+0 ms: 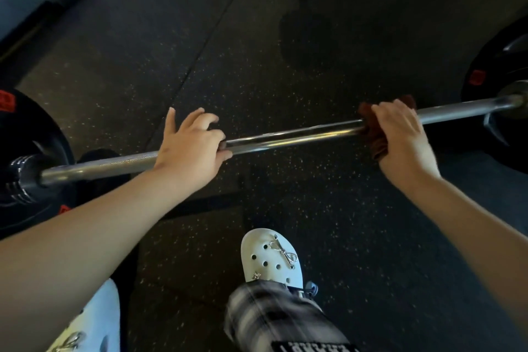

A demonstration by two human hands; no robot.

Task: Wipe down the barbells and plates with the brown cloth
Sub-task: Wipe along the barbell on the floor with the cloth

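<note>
Brown cloth (374, 134) is wrapped round the barbell (291, 137) shaft, right of centre, and the right hand (403, 137) is clamped over it. Left hand (191, 146) rests on the bar with fingers loose, not gripping. The 2 hands are well apart.

Risk: the bar may roll on the rubber floor (257, 66) toward the white clog (271, 257), since the left hand only steadies it.

Room: bare shaft runs to the right plate (485, 71). Toward the left plate (34, 134), the left hand blocks the way.
</note>
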